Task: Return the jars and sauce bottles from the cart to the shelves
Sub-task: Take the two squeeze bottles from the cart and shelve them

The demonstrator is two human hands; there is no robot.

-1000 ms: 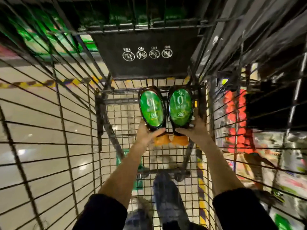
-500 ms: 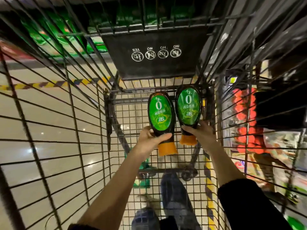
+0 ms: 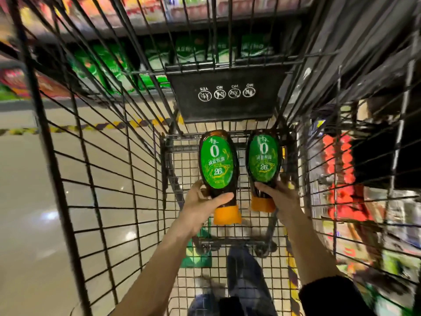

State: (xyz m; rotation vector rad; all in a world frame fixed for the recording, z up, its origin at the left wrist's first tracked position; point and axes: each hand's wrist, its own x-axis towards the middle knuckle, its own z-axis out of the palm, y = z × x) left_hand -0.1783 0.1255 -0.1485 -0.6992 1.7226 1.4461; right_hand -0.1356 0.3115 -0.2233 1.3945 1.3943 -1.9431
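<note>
Two dark sauce bottles with green oval labels and orange caps are held inside the wire cart [image 3: 107, 179], caps pointing toward me. My left hand [image 3: 202, 208] grips the left sauce bottle [image 3: 217, 169] around its neck. My right hand [image 3: 279, 197] grips the right sauce bottle [image 3: 264, 165] just above its cap. Both bottles sit above the cart's mesh floor, near its far end, side by side and a little apart.
A black child-seat flap [image 3: 227, 94] with white icons hangs at the cart's far end. Store shelves with green packages [image 3: 193, 49] lie beyond it, and red and coloured goods [image 3: 341, 169] fill shelves on the right. A shiny floor with a yellow-striped line [image 3: 91, 126] is on the left.
Both hands have drawn the two bottles up and toward me from the cart's far end. The view has tilted upward, so more of the shelves beyond the cart shows.
</note>
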